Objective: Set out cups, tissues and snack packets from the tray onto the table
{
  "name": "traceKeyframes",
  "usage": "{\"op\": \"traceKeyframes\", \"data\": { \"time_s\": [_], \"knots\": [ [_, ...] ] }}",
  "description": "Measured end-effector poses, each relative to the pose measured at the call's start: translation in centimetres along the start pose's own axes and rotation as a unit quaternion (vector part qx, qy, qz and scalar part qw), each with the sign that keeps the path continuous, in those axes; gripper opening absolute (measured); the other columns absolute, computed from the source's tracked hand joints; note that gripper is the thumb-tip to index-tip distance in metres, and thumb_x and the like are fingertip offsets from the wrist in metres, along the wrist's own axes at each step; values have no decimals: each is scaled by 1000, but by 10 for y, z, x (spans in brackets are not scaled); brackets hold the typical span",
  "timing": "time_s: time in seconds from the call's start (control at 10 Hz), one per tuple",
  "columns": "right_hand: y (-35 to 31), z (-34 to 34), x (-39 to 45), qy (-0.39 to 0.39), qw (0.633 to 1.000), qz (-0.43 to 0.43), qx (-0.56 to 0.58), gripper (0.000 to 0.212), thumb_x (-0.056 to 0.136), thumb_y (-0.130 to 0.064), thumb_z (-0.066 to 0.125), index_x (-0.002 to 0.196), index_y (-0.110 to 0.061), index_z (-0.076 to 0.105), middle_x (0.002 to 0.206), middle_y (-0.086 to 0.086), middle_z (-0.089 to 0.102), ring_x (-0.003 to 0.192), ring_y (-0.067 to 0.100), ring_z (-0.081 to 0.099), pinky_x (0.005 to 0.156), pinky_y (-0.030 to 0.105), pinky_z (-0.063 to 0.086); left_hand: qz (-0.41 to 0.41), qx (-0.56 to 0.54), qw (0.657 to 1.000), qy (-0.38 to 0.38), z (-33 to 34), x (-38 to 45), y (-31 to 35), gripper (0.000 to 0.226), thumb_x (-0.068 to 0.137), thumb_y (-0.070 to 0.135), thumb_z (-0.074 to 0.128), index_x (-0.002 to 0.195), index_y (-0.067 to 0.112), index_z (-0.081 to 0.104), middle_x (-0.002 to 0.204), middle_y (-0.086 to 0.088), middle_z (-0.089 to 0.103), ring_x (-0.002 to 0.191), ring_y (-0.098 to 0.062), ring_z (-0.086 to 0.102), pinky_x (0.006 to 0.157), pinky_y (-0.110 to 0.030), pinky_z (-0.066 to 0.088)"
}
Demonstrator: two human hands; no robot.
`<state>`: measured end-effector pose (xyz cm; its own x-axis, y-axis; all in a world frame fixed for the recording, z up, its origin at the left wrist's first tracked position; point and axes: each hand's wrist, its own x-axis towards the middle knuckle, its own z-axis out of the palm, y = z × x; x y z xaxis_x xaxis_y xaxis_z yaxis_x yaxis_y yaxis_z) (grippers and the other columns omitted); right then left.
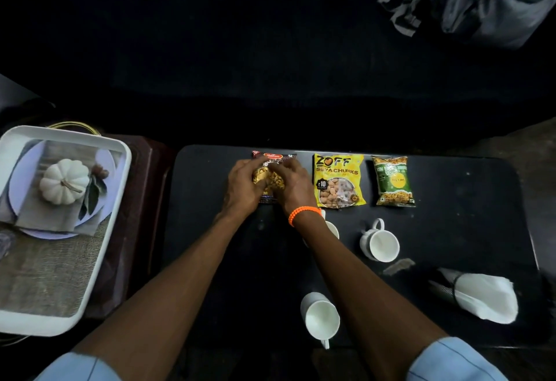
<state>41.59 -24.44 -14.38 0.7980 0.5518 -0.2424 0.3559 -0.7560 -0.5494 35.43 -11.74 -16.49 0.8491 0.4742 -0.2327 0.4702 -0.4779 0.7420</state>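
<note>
Nearest on the dark counter [451,224] stands a white cup [320,317], handle toward the near edge. To its right, near the right edge, a wad of white tissues [484,296] sits in a dark holder lying tipped over. Further in, a second white cup [380,242] stands with its handle pointing far, and a third cup [331,228] is mostly hidden behind the right forearm.

Along the far edge runs a row of snack packets. The left hand [243,182] and right hand [293,183] both rest on the leftmost one, a red-topped packet [272,177], fingers curled over its face and pressing it flat to the counter. Just right of it lie a yellow soya chunks packet [338,180] and a green packet [392,180], each apart from its neighbour.

The packets look light, crinkly and soft, and slippery on the film; the sealed edges give the surest pinch. The cups are rigid and breakable, best taken by the handle.

At far left the white tray [120,188] shows only its printed pumpkin picture, so the job looks nearly finished.
</note>
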Motion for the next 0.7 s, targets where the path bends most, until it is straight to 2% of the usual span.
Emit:
{"op": "traceKeyframes", "data": {
  "time_s": [0.2,0.3,0.4,0.5,0.6,0.7],
  "knots": [
    [0,6,-2,1,1000,14,-17,54,89,-2,71,137,-25,61,147,10,49,128,35,50,99,41,50,-21,0,1000,-11,0,-2,1,54,89,8,76,139,23,63,125,-13,59,116,-27,58,95,-27,45],
    [-1,5,-1,-3,1000,15,-23,56,89,-2,71,138,-26,61,148,10,48,129,34,49,101,42,50,-29,10,999,-25,-4,-3,4,54,90,13,76,140,24,61,122,-14,60,114,-29,60,94,-30,47],
    [-1,2,3,-16,1000,13,-23,58,85,-2,75,137,-24,62,146,11,50,130,34,50,104,44,51,-49,13,997,-54,-8,-2,6,57,91,16,75,144,25,57,129,-16,58,120,-31,59,103,-43,51],
    [-1,-3,5,-43,999,9,-27,61,82,-3,79,137,-21,62,144,13,53,128,35,52,104,45,50,-67,25,994,-82,-12,-2,9,62,91,17,75,148,26,54,131,-16,58,121,-32,58,107,-47,49],
    [4,-6,1,-63,997,-8,-41,64,82,-13,82,141,-20,58,149,11,49,134,35,50,109,45,48,-49,42,994,-83,-18,-5,9,61,91,20,75,148,24,54,130,-14,57,123,-30,56,109,-42,46],
    [5,-16,-5,-24,999,-12,-47,65,88,-28,77,147,-20,51,157,10,44,140,33,45,112,47,46,-43,45,998,-33,-27,-4,16,57,95,27,70,149,23,52,138,-10,51,127,-28,52,107,-39,46]
  ]
}}
